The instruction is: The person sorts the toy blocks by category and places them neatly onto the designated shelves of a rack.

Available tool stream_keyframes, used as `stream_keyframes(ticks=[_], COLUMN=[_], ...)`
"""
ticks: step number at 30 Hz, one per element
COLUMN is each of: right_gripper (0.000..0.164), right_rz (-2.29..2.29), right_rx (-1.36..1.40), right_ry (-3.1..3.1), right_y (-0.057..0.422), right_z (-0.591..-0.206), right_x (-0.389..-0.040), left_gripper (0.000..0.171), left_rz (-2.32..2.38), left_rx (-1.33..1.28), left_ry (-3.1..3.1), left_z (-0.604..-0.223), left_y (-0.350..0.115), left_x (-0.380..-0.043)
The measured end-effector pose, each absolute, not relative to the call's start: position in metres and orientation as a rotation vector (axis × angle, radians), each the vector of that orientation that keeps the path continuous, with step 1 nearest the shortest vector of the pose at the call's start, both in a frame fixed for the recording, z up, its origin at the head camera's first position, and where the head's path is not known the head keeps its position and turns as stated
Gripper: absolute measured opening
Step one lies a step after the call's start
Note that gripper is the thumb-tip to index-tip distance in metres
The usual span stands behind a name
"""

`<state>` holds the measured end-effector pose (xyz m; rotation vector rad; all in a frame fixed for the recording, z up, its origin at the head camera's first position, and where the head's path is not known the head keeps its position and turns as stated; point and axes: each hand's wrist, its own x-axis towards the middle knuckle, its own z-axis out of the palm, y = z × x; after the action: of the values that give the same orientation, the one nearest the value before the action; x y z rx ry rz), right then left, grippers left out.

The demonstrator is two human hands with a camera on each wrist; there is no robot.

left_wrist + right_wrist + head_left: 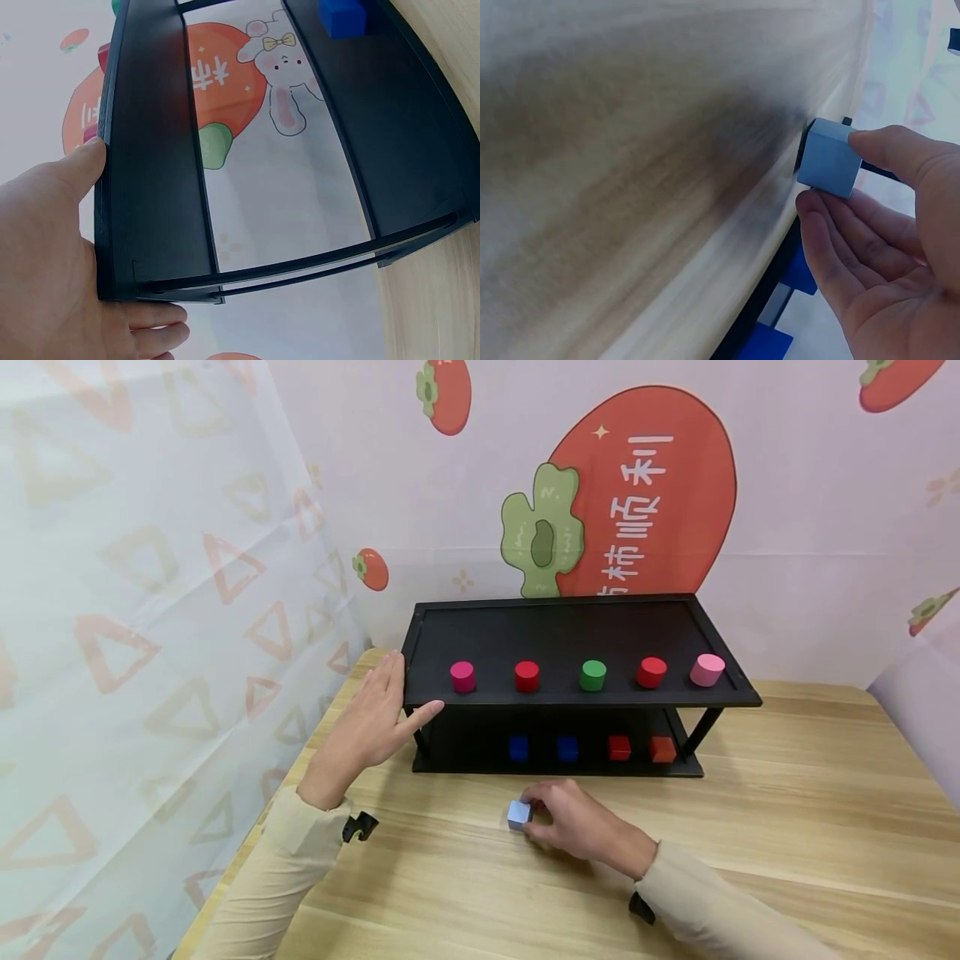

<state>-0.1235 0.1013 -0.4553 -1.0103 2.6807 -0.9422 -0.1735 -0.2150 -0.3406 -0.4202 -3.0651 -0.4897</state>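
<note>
A light blue cube [830,159] is pinched between the thumb and fingers of my right hand [573,822], low over the table in front of the black two-tier shelf [540,631]. In the right wrist view the thumb is at one side of the cube and the fingertips below it. My left hand [371,714] rests against the shelf's left end, its fingers straight along the side. Its thumb [84,166] touches the front edge of the upper tier.
On the upper tier stand several cylinders: magenta [462,677], red, green [592,676], red and pink [707,670]. The lower tier holds two blue cubes [567,749], a red cube [618,748] and an orange-red one [663,749]. A patterned cloth [810,527] hangs behind the wooden table [810,793].
</note>
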Motion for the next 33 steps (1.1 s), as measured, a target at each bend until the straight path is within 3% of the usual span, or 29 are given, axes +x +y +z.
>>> stream_keyframes(ticks=[22, 33], right_gripper=[0.028, 0.02], right_rz=[-0.958, -0.945], right_rx=[-1.04, -1.063], right_ry=[2.613, 2.638], right_y=[0.065, 0.037], right_z=[-0.425, -0.421], right_x=[-0.17, -0.198], left_gripper=[0.109, 0.108], left_rz=[-0.48, -0.483], left_rx=[-0.419, -0.433], left_ry=[-3.063, -3.043], left_z=[-0.339, -0.34], left_y=[-0.215, -0.215], left_x=[-0.173, -0.173])
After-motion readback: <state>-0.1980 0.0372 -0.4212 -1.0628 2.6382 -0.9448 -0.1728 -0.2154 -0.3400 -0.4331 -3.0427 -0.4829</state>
